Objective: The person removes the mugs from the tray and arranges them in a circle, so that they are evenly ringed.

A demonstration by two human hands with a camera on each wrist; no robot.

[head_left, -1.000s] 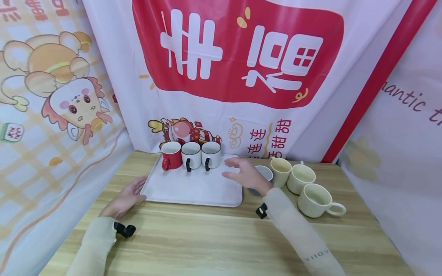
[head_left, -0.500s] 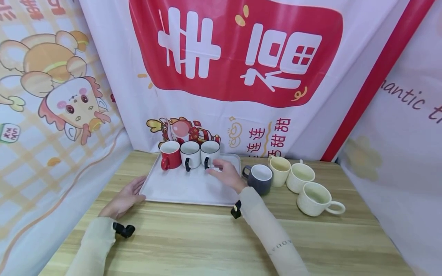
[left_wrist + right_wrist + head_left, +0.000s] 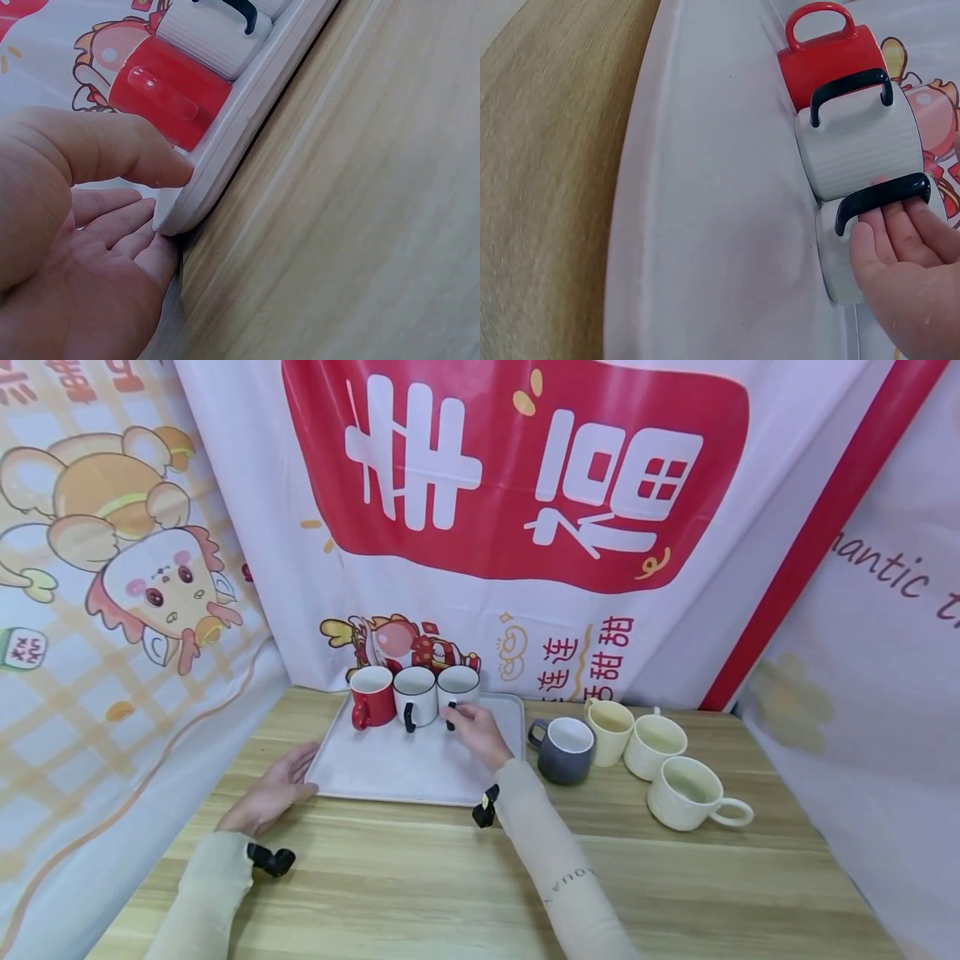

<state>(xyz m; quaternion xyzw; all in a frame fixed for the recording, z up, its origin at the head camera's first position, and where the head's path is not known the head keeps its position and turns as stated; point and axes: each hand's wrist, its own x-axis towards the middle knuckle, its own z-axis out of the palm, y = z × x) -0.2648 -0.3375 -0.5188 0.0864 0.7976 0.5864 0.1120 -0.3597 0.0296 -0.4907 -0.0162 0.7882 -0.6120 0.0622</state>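
I see the right hand (image 3: 480,733) pinching the black handle (image 3: 881,196) of the rightmost white mug (image 3: 457,686), near the back edge of the tray (image 3: 390,768). The left hand (image 3: 274,788), fingers nearly straight, touches the tray's front left corner. A careless twist could knock the middle white mug (image 3: 423,706).

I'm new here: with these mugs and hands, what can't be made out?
Head view: the lower part of the rightmost white mug on the tray, behind the right hand.
Head view: part of the middle cream mug, behind the nearest cream mug.
Right wrist view: bits of the fingers, behind the black handle.
Left wrist view: most of the rightmost white mug, cut off by the top edge.
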